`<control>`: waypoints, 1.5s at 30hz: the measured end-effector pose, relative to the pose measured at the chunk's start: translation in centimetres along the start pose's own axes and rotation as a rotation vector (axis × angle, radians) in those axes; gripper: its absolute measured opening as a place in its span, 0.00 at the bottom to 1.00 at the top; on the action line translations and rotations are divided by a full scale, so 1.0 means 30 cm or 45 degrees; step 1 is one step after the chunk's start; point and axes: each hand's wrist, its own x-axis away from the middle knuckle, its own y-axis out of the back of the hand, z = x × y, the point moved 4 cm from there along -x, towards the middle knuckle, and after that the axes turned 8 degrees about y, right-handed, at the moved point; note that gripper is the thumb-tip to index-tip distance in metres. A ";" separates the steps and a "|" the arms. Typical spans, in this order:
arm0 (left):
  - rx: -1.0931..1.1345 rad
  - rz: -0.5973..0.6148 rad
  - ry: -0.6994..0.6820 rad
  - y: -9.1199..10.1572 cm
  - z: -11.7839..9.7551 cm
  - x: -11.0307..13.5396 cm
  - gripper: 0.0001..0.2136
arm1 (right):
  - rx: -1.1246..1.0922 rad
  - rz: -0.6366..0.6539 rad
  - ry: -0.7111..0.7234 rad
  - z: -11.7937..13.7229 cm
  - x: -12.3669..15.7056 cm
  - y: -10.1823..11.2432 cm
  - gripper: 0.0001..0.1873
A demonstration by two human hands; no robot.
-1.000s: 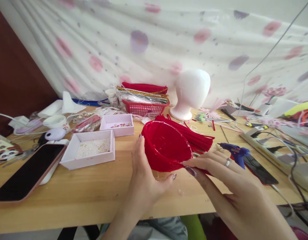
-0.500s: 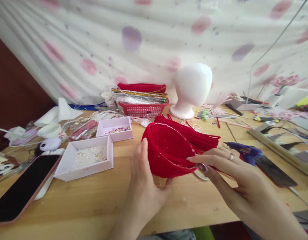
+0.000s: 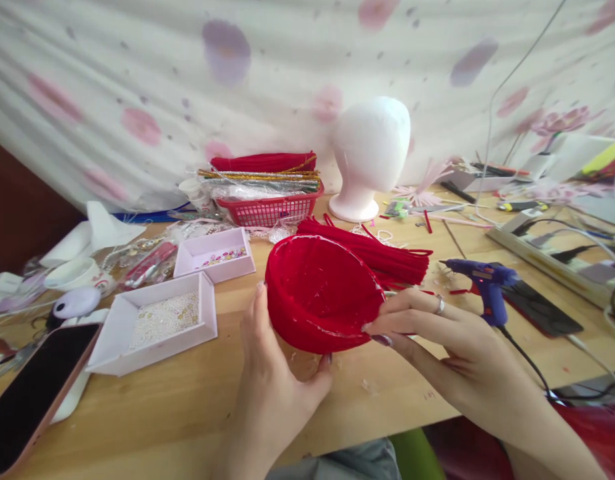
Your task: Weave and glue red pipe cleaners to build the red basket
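I hold a red bowl-shaped shell made of fuzzy red stems, its hollow side turned up towards me. My left hand cups it from below and the left, with the thumb under its near edge. My right hand, with a ring on one finger, pinches the shell's right rim with thumb and fingertips. Behind the shell lies a bundle of red stems on the wooden table.
A blue glue gun stands right of my hand, its cord trailing off the edge. Two pink trays of beads, a phone, a red basket and a white foam head surround the work spot. Cables clutter the right.
The shell has tipped so its opening faces me more and sits lower to the table. My view has shifted right and down; both hands keep their hold.
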 end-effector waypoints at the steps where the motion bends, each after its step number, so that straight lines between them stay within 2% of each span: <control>1: 0.006 0.001 0.004 0.001 0.003 0.001 0.55 | -0.001 0.006 0.016 0.000 0.003 0.000 0.13; 7: 0.076 0.024 0.014 0.003 0.014 0.000 0.54 | -0.051 0.101 0.084 -0.003 0.013 -0.002 0.18; 21: 0.069 0.031 -0.014 0.012 0.023 0.005 0.55 | -0.020 0.135 0.085 -0.011 0.012 -0.019 0.17; 33: 0.033 0.023 -0.022 0.028 0.044 0.019 0.58 | 0.023 0.190 0.114 -0.012 0.023 -0.039 0.24; 41: 0.063 -0.010 -0.070 0.027 0.045 0.007 0.57 | 0.006 0.138 0.027 -0.038 0.036 -0.019 0.18; 45: 0.078 -0.016 -0.075 0.026 0.049 -0.001 0.58 | 0.022 0.150 0.049 -0.051 0.042 0.001 0.17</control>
